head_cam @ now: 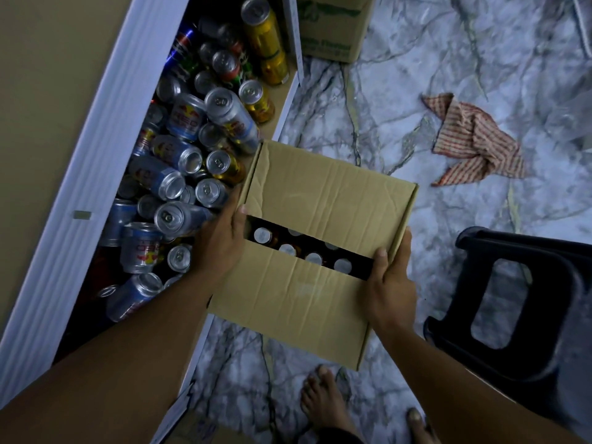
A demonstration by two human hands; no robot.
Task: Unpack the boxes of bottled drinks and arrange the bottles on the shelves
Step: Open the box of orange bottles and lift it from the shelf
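Cardboard box (312,200) lies in the middle of the frame, beside the shelf (282,107) of cans (224,107). Its flap gap, showing bottle caps (262,234), runs from left down to right. The left hand (221,245) and the right hand (389,280) grip its opposite sides.

A low tan board shelf (283,91) with a white front edge is crowded with silver-and-blue drink cans (192,168), some upright and some tipped over, and tall gold cans (262,30) are stood at its far end. On the grey-white marble-patterned floor (448,75) beside it, a crumpled red-and-cream striped cloth (474,142) is spread. A black plastic stool (551,302), a brown cardboard box with green print (333,30) and two bare feet (323,402) are also set there.
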